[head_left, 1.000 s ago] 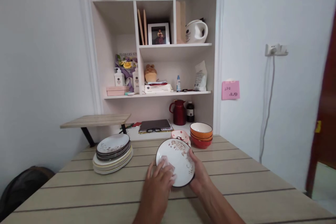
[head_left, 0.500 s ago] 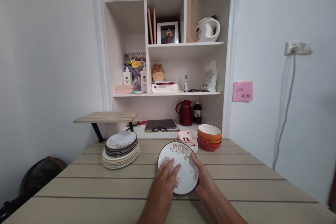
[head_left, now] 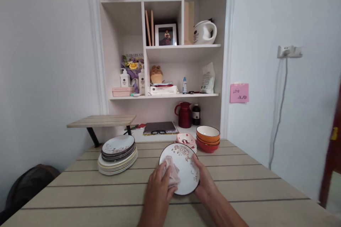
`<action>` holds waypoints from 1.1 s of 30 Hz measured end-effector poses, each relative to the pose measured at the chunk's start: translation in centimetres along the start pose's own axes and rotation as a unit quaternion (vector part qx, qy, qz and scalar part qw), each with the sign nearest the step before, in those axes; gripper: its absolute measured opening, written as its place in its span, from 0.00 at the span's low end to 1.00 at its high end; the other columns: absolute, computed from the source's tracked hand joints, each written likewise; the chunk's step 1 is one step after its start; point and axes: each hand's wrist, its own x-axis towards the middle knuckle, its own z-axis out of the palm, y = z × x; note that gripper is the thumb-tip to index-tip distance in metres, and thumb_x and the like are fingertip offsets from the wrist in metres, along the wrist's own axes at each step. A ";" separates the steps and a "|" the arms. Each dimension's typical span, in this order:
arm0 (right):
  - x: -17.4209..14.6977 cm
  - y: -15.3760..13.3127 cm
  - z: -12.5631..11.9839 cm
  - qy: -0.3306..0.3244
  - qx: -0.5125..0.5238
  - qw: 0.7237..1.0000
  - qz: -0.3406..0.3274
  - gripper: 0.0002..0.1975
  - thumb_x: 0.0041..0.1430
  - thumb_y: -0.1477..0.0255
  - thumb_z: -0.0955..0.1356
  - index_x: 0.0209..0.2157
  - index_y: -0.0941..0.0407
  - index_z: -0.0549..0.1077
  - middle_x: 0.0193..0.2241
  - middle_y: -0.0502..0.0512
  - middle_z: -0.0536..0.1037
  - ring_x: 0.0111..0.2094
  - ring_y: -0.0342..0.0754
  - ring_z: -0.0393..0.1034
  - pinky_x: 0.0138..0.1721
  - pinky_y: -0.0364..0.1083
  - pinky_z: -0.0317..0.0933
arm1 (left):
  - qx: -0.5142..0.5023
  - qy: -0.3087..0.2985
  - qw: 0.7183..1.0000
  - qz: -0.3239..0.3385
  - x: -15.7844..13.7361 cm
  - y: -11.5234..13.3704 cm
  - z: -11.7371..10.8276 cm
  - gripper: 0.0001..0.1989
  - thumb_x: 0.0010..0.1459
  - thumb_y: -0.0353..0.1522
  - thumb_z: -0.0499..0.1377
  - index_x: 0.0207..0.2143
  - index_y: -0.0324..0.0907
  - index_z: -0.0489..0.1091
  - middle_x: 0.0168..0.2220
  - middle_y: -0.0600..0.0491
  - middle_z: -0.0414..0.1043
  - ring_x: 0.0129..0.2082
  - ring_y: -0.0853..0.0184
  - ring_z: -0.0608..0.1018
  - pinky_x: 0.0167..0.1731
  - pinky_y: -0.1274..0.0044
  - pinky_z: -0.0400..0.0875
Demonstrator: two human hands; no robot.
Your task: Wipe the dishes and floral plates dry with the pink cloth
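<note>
A white plate (head_left: 185, 181) with a dark rim and brown flower pattern is tilted toward me above the table. My right hand (head_left: 204, 181) grips its right edge, the thumb on the face and the fingers hidden behind. Bunched under the fingers of my left hand (head_left: 160, 184) is a pale pink cloth (head_left: 172, 173), pressed against the left side of the plate's face. To the left stands a stack of plates (head_left: 117, 154), dark-rimmed ones on top of pale ones.
Behind the plate sit small pink-rimmed dishes (head_left: 185, 139) and stacked orange and red bowls (head_left: 208, 134). A raised wooden shelf (head_left: 101, 121) stands at the table's back left. Farther back are a closed laptop (head_left: 160, 127), glasses and a red jug (head_left: 184, 115).
My left hand has shifted slightly left on the plate, and the cloth shows more clearly. The right hand keeps its hold. The whole view has swung a little to the right.
</note>
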 end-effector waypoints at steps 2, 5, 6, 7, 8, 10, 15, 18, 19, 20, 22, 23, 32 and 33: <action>0.0 0.1 0.0 0.013 -0.009 1.000 -0.002 0.22 0.54 0.61 0.69 0.46 0.61 0.75 0.37 0.64 0.83 0.44 0.59 0.76 0.52 0.57 0.62 | 0.005 -0.015 1.000 0.003 -0.1 -0.2 0.3 0.29 0.48 0.23 0.64 0.53 0.44 0.68 0.54 0.47 0.70 0.52 0.57 0.73 0.49 0.67 0.71; -0.2 0.6 0.1 0.020 -0.031 0.999 0.024 0.22 0.54 0.60 0.69 0.44 0.62 0.76 0.34 0.64 0.83 0.42 0.59 0.77 0.50 0.56 0.64 | 0.039 -0.008 0.999 0.005 -0.2 -0.2 0.4 0.24 0.51 0.19 0.57 0.50 0.44 0.72 0.51 0.47 0.72 0.49 0.57 0.74 0.46 0.67 0.73; -0.3 0.9 0.2 0.019 -0.040 0.998 0.039 0.22 0.54 0.60 0.69 0.44 0.63 0.76 0.34 0.64 0.83 0.41 0.59 0.78 0.50 0.56 0.65 | 0.049 -0.002 0.999 0.011 -0.3 -0.1 0.4 0.24 0.51 0.19 0.56 0.49 0.45 0.72 0.51 0.48 0.73 0.48 0.57 0.75 0.46 0.66 0.73; -0.4 1.2 0.3 0.014 -0.047 0.997 0.053 0.23 0.54 0.59 0.69 0.44 0.63 0.76 0.34 0.64 0.83 0.41 0.58 0.78 0.49 0.56 0.65 | 0.054 0.005 0.998 0.021 -0.3 0.0 0.3 0.24 0.52 0.18 0.56 0.48 0.45 0.72 0.51 0.49 0.73 0.48 0.57 0.75 0.45 0.65 0.73; -0.6 1.6 0.5 0.008 -0.054 0.996 0.065 0.24 0.54 0.59 0.69 0.45 0.64 0.76 0.34 0.65 0.83 0.40 0.58 0.78 0.48 0.55 0.66 | 0.053 0.015 0.998 0.032 -0.2 0.1 0.2 0.24 0.52 0.18 0.56 0.49 0.46 0.72 0.51 0.50 0.73 0.49 0.57 0.74 0.46 0.64 0.73; -0.9 2.4 0.8 -0.007 -0.058 0.995 0.082 0.24 0.54 0.60 0.70 0.45 0.65 0.75 0.34 0.65 0.83 0.39 0.57 0.78 0.47 0.53 0.66 | 0.040 0.038 0.997 0.053 -0.1 0.4 -0.1 0.27 0.52 0.17 0.56 0.51 0.47 0.71 0.53 0.51 0.72 0.51 0.58 0.73 0.49 0.65 0.71; -1.5 4.0 1.7 -0.047 -0.037 0.993 0.104 0.22 0.55 0.63 0.70 0.45 0.65 0.75 0.34 0.63 0.84 0.39 0.53 0.78 0.48 0.49 0.66 | 0.049 0.065 0.995 0.052 0.5 0.8 -1.3 0.27 0.54 0.18 0.57 0.52 0.52 0.70 0.53 0.55 0.72 0.52 0.58 0.72 0.53 0.61 0.65; -1.7 4.0 1.9 -0.035 -0.046 0.994 0.093 0.22 0.56 0.63 0.69 0.46 0.66 0.75 0.34 0.64 0.84 0.39 0.54 0.78 0.48 0.50 0.66 | 0.101 0.071 0.992 0.002 0.8 0.3 -2.0 0.24 0.54 0.19 0.58 0.50 0.50 0.71 0.52 0.53 0.73 0.51 0.56 0.72 0.52 0.57 0.64; -1.7 3.8 1.8 -0.028 -0.052 0.994 0.091 0.23 0.56 0.62 0.69 0.46 0.66 0.75 0.34 0.65 0.84 0.39 0.55 0.78 0.48 0.51 0.66 | 0.115 0.073 0.991 -0.014 0.8 0.1 -2.1 0.23 0.54 0.19 0.58 0.50 0.49 0.71 0.52 0.51 0.73 0.51 0.55 0.72 0.51 0.58 0.65; -1.6 3.5 1.8 -0.019 -0.057 0.994 0.089 0.24 0.56 0.61 0.69 0.47 0.66 0.75 0.34 0.65 0.84 0.39 0.56 0.78 0.48 0.52 0.66 | 0.125 0.075 0.989 -0.026 0.7 -0.1 -2.1 0.23 0.54 0.19 0.58 0.49 0.47 0.72 0.52 0.50 0.73 0.50 0.56 0.73 0.50 0.59 0.65; -1.4 2.8 1.6 0.001 -0.057 0.995 0.081 0.26 0.55 0.60 0.69 0.48 0.67 0.74 0.33 0.65 0.84 0.39 0.58 0.79 0.48 0.53 0.66 | 0.134 0.089 0.986 -0.040 0.6 -0.5 -1.8 0.21 0.54 0.19 0.59 0.48 0.45 0.72 0.51 0.49 0.74 0.49 0.57 0.73 0.49 0.61 0.66; -1.3 2.4 1.5 0.012 -0.053 0.996 0.072 0.27 0.55 0.59 0.69 0.48 0.66 0.74 0.33 0.65 0.84 0.39 0.58 0.79 0.48 0.54 0.66 | 0.134 0.099 0.985 -0.042 0.5 -0.5 -1.5 0.20 0.55 0.20 0.59 0.48 0.45 0.72 0.50 0.49 0.74 0.49 0.58 0.73 0.49 0.62 0.66; -0.4 -0.5 0.4 0.020 0.033 0.998 -0.041 0.20 0.57 0.63 0.68 0.47 0.61 0.74 0.32 0.60 0.84 0.41 0.58 0.78 0.50 0.57 0.65 | 0.117 0.178 0.972 0.100 0.1 1.9 1.3 0.16 0.62 0.23 0.51 0.50 0.41 0.70 0.53 0.50 0.73 0.54 0.64 0.72 0.52 0.70 0.66; -0.4 -0.6 0.4 0.017 0.034 0.998 -0.040 0.20 0.57 0.63 0.68 0.46 0.61 0.75 0.32 0.61 0.84 0.41 0.58 0.78 0.51 0.57 0.65 | 0.119 0.173 0.971 0.118 0.0 2.0 1.2 0.17 0.62 0.23 0.49 0.50 0.40 0.70 0.54 0.49 0.72 0.55 0.64 0.71 0.53 0.70 0.67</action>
